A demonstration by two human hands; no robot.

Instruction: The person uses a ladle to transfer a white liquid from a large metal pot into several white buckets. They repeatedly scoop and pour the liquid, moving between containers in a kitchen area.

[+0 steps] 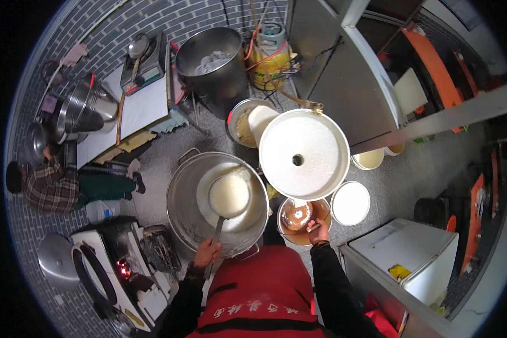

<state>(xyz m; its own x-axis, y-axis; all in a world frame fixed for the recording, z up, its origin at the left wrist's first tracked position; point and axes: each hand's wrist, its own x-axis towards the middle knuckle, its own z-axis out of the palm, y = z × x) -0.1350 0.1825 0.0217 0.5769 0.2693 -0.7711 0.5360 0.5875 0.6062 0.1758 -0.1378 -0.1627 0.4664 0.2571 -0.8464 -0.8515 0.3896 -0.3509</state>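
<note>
My left hand [207, 252] is closed around the handle of a ladle [230, 195]. The ladle's bowl, filled with cream-coloured liquid, is inside a large metal pot [175, 211] that has more of this liquid at its bottom. My right hand [319, 231] grips a short, thin handle at the rim of a basin [324, 211] of brown liquid. A round, shiny brown shape [296, 215] shows in that basin; I cannot tell whether the handle joins it. Just beyond my right hand stands a white round hopper [283, 139] with a dark hole in its middle.
A bowl [232, 112] of pale crumbly stuff sits under a white spout [262, 120]. Behind stand a tall metal drum [213, 91] and a gas cylinder [270, 72]. A white-topped bucket [350, 203] is at right. Embers [124, 268] glow in a stove at left, near another person [53, 186].
</note>
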